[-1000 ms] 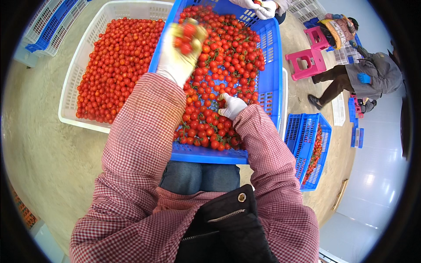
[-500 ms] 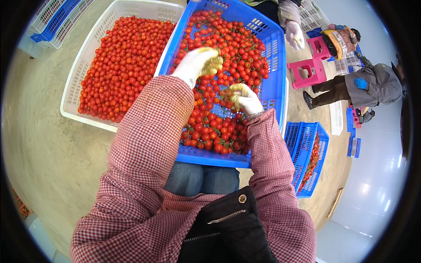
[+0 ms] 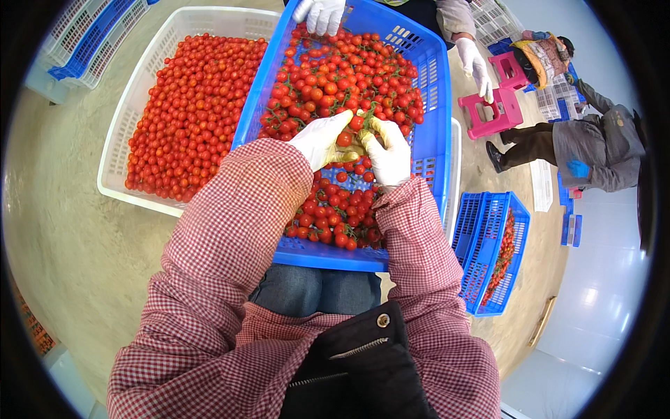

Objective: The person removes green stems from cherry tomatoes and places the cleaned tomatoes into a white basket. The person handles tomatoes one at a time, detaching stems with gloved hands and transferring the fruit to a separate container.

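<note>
My left hand (image 3: 324,140), in a white glove with yellowed fingers, curls around a few cherry tomatoes (image 3: 344,139) on a green stem. Against it, my right hand (image 3: 389,150), gloved the same way, pinches at the stem side of this small bunch; the exact fingertip contact is partly hidden. Both hands are over the middle of a blue crate (image 3: 438,140). Red cherry tomatoes on green stems (image 3: 335,216) lie in its near part, and more (image 3: 328,84) fill its far part, with the slatted bottom showing between.
Left of the blue crate stands a white crate (image 3: 115,150) of loose stemless tomatoes (image 3: 199,112). A co-worker's gloved hands (image 3: 321,15) are at the far side. Pink stools (image 3: 492,115), stacked blue crates (image 3: 481,244) and a standing person (image 3: 600,143) are to the right.
My hands have come together, and a small tomato bunch now shows between them. A co-worker's gloved hand has come in over the crate's far edge; their other hand has lowered.
</note>
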A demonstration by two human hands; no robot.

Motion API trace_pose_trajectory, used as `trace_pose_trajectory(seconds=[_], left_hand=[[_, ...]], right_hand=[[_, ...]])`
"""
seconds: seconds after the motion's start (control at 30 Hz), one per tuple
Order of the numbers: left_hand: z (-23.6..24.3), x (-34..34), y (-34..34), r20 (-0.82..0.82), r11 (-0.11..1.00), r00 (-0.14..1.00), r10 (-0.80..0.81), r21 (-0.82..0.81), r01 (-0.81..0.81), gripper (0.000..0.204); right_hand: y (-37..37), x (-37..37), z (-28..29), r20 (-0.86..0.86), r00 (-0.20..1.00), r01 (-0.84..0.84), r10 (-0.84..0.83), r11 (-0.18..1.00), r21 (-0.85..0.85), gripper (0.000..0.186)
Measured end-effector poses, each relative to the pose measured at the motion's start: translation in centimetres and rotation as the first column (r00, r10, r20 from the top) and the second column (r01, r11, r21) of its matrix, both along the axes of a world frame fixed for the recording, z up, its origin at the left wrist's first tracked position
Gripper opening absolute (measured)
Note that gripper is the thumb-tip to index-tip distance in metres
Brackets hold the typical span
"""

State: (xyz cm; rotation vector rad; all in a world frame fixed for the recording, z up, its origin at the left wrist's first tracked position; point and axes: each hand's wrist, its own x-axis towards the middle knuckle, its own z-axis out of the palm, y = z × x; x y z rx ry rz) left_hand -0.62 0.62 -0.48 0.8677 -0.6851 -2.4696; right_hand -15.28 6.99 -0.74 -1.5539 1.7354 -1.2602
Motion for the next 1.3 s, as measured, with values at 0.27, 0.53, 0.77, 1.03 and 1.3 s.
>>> trace_pose_trajectory(seconds=[0.27, 0.53, 0.77, 1.03, 1.3], left_hand=[[0.9, 0.0, -0.3, 0.034, 0.984, 0.998, -0.052, -0.169, 0.057, 0.023], [1.0, 0.9, -1.9, -0.317, 0.986, 0.948, 0.04, -0.141, -0.088, 0.036], [0.6, 1.3, -2.8, -0.18, 0.866, 0.851, 0.493, 0.012, -0.499, 0.017], [0.4, 1.3, -2.5, 0.074, 0.893, 0.891, 0.447, -0.088, -0.441, 0.014], [0.3, 0.8, -2.1, 0.115, 0.938, 0.933, 0.342, -0.106, -0.331, 0.017]], right_hand=[[0.0, -0.3, 1.8, 0.247, 0.961, 0.094, -0.129, 0.985, 0.148, 0.02], [1.3, -8.9, 5.8, 0.216, 0.849, 0.507, -0.482, 0.859, -0.078, 0.018], [4.6, -16.5, 5.9, -0.665, 0.51, 0.636, -0.546, 0.76, -0.136, 0.011], [-0.7, -5.9, -3.5, -0.518, 0.793, -0.032, 0.322, 0.87, 0.491, 0.041], [-1.6, -5.9, -7.7, -0.408, 0.802, -0.104, 0.435, 0.776, 0.622, 0.045]])
